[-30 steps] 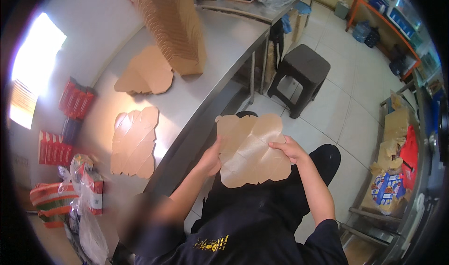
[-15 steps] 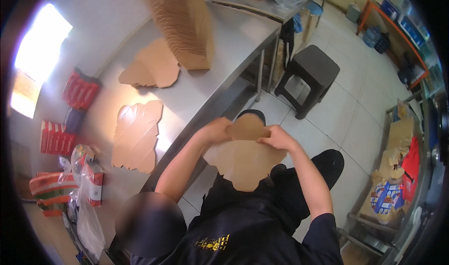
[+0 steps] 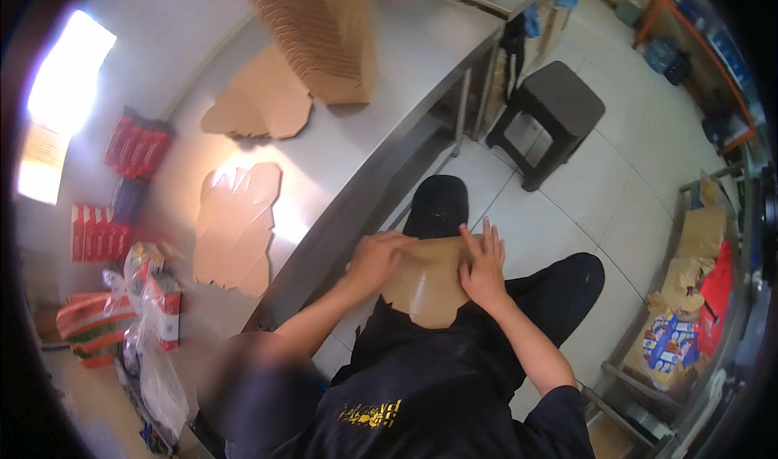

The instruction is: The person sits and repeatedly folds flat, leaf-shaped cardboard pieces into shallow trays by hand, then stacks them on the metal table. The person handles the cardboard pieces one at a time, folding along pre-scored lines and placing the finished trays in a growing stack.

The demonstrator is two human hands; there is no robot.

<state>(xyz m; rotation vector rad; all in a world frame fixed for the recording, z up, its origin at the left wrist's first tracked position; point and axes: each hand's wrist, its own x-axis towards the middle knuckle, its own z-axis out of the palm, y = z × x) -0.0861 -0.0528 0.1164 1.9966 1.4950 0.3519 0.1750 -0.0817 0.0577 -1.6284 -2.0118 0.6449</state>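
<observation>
Stainless-steel sheen covers the long table [image 3: 438,46], from which everything else is placed as the head camera looks down. Behind the table's left end, a clear plastic bag [image 3: 162,386], thin and crumpled, gathers round a red-and-white box [image 3: 168,309]; its other contents are hard to make out. Beside it at that end sits a bag striped orange, green and white [image 3: 93,325], what it holds hidden. Red cartons [image 3: 138,147] with flat sides stand in a row along the table's wall side. Toward the table's far end rises a nested stack of folded brown cardboard boxes [image 3: 316,38], ribbed by their repeated edges. Nearer on the table lie a pile of scalloped card blanks [image 3: 259,98] and a second flat pile [image 3: 235,232], smooth and creased on the slant. Right of the table stand a dark plastic stool [image 3: 559,90] with a square seat and, well apart, a rack bearing brown cardboard [image 3: 701,232] and a red cloth [image 3: 715,297]. Just off the table's front edge, over the person's lap, is one glossy brown card sheet [image 3: 429,281] with a rounded lower flap. The left hand [image 3: 379,260] bends over its upper left side; whether it pinches, I cannot tell. The right hand [image 3: 484,268] rests against its right side, fingers stretched and parted, unclenched
</observation>
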